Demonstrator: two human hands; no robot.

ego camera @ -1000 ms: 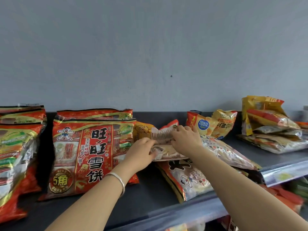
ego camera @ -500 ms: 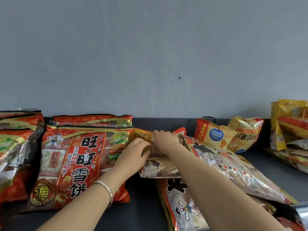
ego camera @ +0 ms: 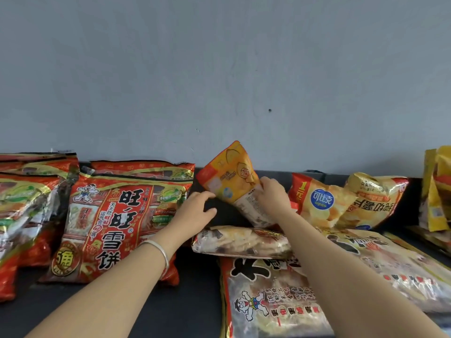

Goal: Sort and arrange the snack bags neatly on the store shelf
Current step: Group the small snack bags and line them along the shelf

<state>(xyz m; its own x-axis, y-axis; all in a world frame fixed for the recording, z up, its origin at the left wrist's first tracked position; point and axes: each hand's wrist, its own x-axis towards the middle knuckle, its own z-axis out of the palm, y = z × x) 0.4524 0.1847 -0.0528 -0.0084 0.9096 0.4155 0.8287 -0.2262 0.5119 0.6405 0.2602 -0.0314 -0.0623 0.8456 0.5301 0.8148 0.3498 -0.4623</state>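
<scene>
Small orange snack bag (ego camera: 230,179), raised on end above the dark shelf (ego camera: 146,311) near the grey back wall (ego camera: 219,69), tilted with its top leaning left; right hand (ego camera: 272,196) pinches its lower right edge, fingers closed over the printed back panel; left hand (ego camera: 195,211) spread and empty, just beside the bag's lower left corner, not touching it. The bag appears light, soft and air-filled, its film probably slick; a grip at the sealed edge seems safer than a squeeze across the middle, which might crush the contents. Red rice-cracker bags (ego camera: 107,220) stand to the left; a clear cracker pack (ego camera: 241,240) lies flat directly beneath, over larger cracker packs (ego camera: 273,301); yellow chip bags (ego camera: 341,203) crowd the right, leaving only a narrow gap for placement.
</scene>
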